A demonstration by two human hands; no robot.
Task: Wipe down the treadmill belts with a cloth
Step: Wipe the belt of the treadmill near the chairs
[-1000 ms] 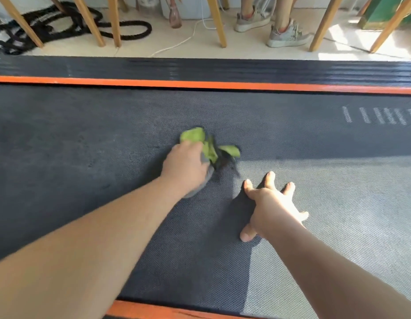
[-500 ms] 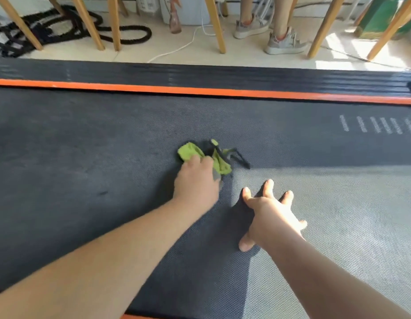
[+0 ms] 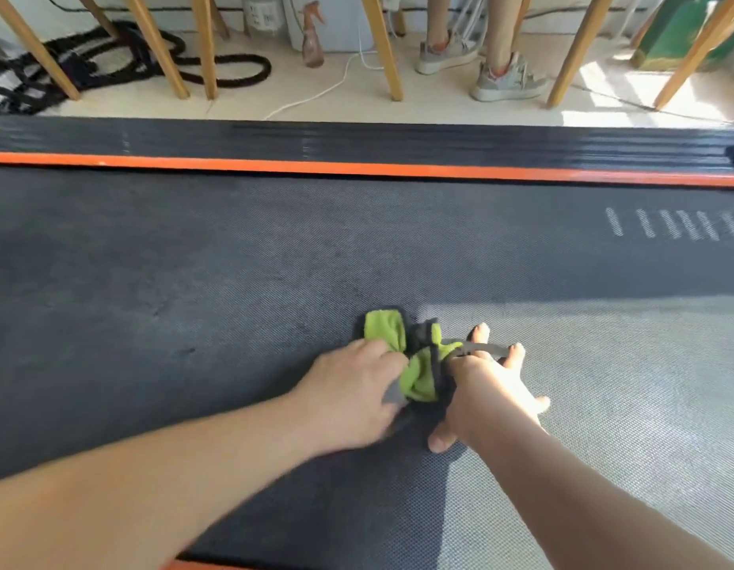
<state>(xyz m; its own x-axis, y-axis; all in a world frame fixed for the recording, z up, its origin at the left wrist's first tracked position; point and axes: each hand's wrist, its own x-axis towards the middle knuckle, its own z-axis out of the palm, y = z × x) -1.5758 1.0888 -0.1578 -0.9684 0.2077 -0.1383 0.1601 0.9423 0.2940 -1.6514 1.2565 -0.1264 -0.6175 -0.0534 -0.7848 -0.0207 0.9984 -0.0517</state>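
A black rope (image 3: 159, 55) is lying coiled on the floor at the far left. A spray bottle (image 3: 312, 39) is standing beyond the treadmill, and what it is holding cannot be told. On the dark belt (image 3: 192, 281), the left hand (image 3: 349, 399) is pressing down on the green cloth (image 3: 419, 374), its fingers curling together over the cloth's left part. The cloth is lying bunched on the belt between the two hands, touching both. The right hand (image 3: 488, 388) is resting on the belt with its fingers (image 3: 480, 333) spread apart, and a grey strip of the cloth is lying across them.
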